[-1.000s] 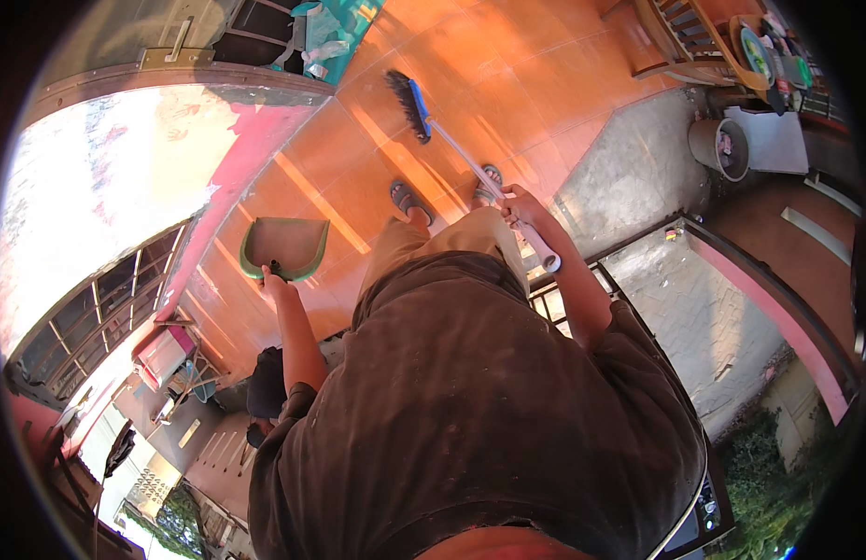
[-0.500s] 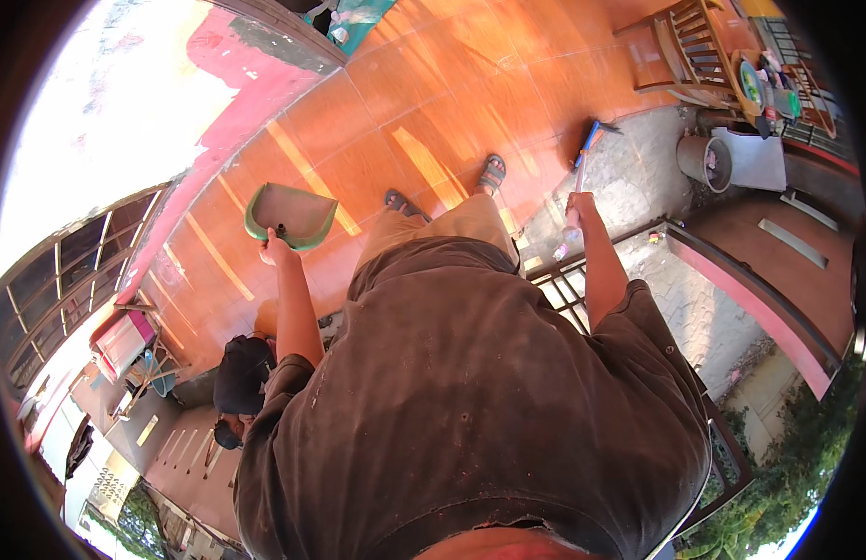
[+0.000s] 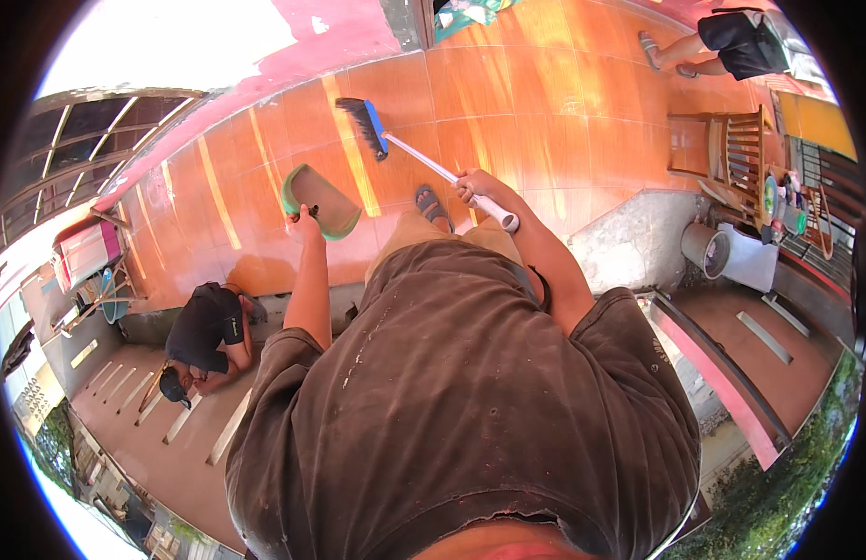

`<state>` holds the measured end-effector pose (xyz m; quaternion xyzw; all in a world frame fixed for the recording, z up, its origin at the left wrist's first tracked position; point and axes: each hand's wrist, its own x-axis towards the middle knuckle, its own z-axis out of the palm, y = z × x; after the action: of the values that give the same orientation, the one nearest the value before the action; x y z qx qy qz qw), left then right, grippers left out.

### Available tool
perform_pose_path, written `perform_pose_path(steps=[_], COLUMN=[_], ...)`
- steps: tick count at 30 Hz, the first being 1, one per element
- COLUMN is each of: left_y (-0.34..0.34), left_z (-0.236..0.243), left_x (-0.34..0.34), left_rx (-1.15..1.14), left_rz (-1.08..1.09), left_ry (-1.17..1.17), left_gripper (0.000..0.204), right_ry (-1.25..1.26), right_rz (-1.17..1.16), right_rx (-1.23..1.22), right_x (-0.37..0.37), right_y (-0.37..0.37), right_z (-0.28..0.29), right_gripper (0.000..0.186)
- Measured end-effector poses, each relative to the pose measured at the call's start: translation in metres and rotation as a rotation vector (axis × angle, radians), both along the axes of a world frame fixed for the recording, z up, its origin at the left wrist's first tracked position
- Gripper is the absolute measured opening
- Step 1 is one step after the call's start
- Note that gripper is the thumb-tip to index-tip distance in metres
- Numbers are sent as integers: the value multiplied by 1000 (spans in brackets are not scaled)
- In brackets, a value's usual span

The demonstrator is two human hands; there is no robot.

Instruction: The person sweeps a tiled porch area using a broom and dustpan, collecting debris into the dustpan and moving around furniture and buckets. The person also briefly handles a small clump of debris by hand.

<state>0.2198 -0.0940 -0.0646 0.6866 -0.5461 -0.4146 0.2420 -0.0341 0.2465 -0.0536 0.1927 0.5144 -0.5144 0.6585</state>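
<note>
In my left hand is the handle of a green-rimmed dustpan, its fingers wrapped round it. The pan hangs over the orange tiled floor, with a brownish inside. My right hand grips the pale handle of a broom, whose end sticks out past the hand toward my body. At the handle's far end, the blue and black broom head is over the tiles, beyond the dustpan and apart from it. Below the hands, one sandaled foot shows.
A person in dark clothes crouches at the left by a low wall. Another person's legs stand at the far right. A wooden chair, a bucket and a cluttered table are on the right. A pink wall borders the far side.
The broom has swung from the right side across to the far side of the dustpan. My body has turned, and a second person's legs have come into view at the right.
</note>
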Motion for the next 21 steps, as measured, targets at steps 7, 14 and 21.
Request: perform_pose_path(steps=[7,14,21], left_y=[12,36,61], left_z=[-4,7,47], left_x=[24,10,-17], left_rx=[3,-24,-55], left_rz=[213,353,607], left_ry=[129,6,3], left_gripper=[19,23,29], right_ry=[-23,-180,-52], right_rz=[-103,-540,-611], right_rx=[-38,-220,-206], right_x=[-40,-168,-328], right_y=[31,151,215], right_z=[32,9,-29], right_gripper=[36,16,15])
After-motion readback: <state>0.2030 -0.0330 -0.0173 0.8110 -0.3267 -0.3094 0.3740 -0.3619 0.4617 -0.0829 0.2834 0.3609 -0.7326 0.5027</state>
